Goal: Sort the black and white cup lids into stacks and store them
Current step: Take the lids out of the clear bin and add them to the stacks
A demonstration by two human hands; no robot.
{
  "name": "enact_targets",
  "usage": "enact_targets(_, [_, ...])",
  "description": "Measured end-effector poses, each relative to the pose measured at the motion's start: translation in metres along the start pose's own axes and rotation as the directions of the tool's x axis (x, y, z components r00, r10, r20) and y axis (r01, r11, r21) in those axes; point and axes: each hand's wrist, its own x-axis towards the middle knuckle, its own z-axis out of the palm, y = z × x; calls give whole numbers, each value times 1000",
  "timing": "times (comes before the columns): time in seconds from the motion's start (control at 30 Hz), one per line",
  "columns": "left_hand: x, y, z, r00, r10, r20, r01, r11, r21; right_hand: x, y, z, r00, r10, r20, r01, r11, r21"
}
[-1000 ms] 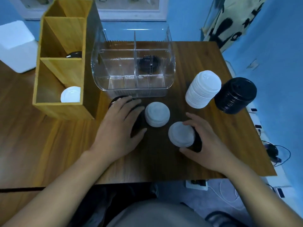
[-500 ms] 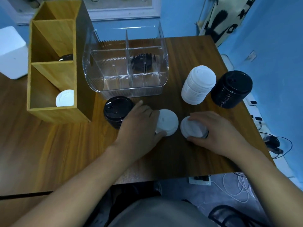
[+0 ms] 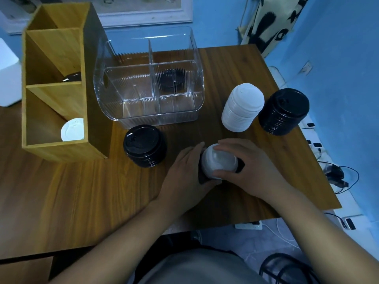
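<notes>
Head view: hands (image 3: 182,175) around white lids (image 3: 220,161)

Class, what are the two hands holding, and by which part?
The right hand grips the white lids by the rim; the left hand holds their left side.

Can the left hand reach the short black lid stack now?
Probably yes: only bare wooden table separates the left hand from the short stack of black plastic lids, but its grip holds white plastic lids.
</notes>
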Motion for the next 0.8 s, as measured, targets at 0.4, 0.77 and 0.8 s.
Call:
enact_targets(0.4, [2, -2, 2, 997, 71, 3, -71, 997, -37, 7, -7, 4, 993, 51, 103, -54, 998, 31])
enact_targets(0.77, [3, -3, 3, 996, 90, -16, -91, 993, -78, 11, -16, 9, 983, 139, 123, -130, 989, -74])
enact_targets(0.8, [3, -3, 3, 996, 85, -1, -84, 993, -81, 13, -18, 7, 979, 149, 136, -137, 986, -94])
